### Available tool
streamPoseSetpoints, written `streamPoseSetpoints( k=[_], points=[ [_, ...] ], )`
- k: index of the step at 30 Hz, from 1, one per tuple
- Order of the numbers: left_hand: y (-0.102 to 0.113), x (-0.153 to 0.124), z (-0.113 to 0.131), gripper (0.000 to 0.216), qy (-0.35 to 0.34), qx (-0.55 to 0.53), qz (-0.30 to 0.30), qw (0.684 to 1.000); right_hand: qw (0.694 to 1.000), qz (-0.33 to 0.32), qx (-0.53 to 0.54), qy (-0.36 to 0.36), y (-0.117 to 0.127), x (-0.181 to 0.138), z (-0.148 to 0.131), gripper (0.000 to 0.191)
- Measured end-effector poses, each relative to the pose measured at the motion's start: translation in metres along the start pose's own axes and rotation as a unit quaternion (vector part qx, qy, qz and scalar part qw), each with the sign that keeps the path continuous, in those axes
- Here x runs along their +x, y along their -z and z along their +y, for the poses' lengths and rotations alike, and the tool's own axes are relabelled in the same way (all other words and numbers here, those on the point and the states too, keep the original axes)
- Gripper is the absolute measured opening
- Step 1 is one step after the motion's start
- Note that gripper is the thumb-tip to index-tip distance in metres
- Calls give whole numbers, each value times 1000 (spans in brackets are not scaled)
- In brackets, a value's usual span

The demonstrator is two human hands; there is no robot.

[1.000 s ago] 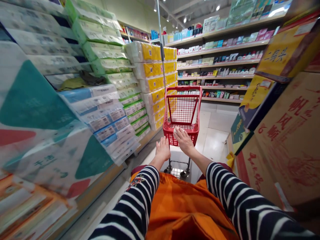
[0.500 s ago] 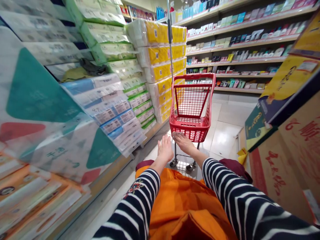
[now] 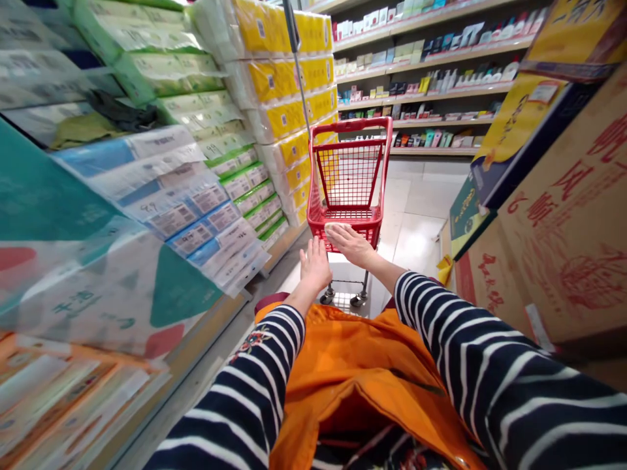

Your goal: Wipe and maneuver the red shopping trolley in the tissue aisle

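A red plastic shopping cart [image 3: 349, 212] with a mesh basket stands upright in front of me on a metal frame with dark wheels. My right hand [image 3: 353, 245] reaches out flat, palm down, fingers extended, over the lower near edge of the basket. Something pale shows at its fingertips; I cannot make out what, nor whether the hand touches the plastic. My left hand [image 3: 316, 266] is raised just to the left, its fingers stretched and slightly apart beside the cart's near left corner. Nothing shows in its fingers.
Packs of tissue paper [image 3: 210, 215] are piled along the left, with yellow-labelled packs [image 3: 279, 81] behind. Cardboard boxes [image 3: 563, 215] stack up on the right. Shelves of toiletries [image 3: 426, 85] line the back. A thin pole [image 3: 298, 72] stands near the cart; pale tiled floor [image 3: 416, 196] shows between.
The view has shifted, so the cart sits a little higher and further left. My right hand now overlaps the basket's lower edge more. Boxes at right appear closer.
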State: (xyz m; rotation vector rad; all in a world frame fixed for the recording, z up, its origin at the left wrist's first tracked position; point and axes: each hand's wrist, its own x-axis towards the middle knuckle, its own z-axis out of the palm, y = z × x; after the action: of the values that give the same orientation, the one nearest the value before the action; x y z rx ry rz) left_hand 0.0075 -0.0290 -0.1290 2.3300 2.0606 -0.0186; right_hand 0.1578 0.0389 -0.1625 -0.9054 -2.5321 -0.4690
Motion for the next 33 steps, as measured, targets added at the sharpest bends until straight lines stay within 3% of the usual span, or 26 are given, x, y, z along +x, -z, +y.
streamPoseSetpoints(
  k=[7,16,25,29,33],
  points=[
    [-20,-7,14,76,-21,1,-27,999,998,-51,7,-29,-33,-46,-9,38],
    [-2,3,23,76,-23,-15,12,1000,995,65,-13,-69,9,-32,5,43],
    [-10,-2,26,75,-55,5,4,998,996,9,-37,-83,-28,-80,3,38],
    [-10,0,28,74,-55,14,5,998,992,73,-42,-93,-11,-78,9,36],
    [-4,1,35,76,-62,13,14,998,977,135,-54,-157,10,-68,22,40]
  ],
)
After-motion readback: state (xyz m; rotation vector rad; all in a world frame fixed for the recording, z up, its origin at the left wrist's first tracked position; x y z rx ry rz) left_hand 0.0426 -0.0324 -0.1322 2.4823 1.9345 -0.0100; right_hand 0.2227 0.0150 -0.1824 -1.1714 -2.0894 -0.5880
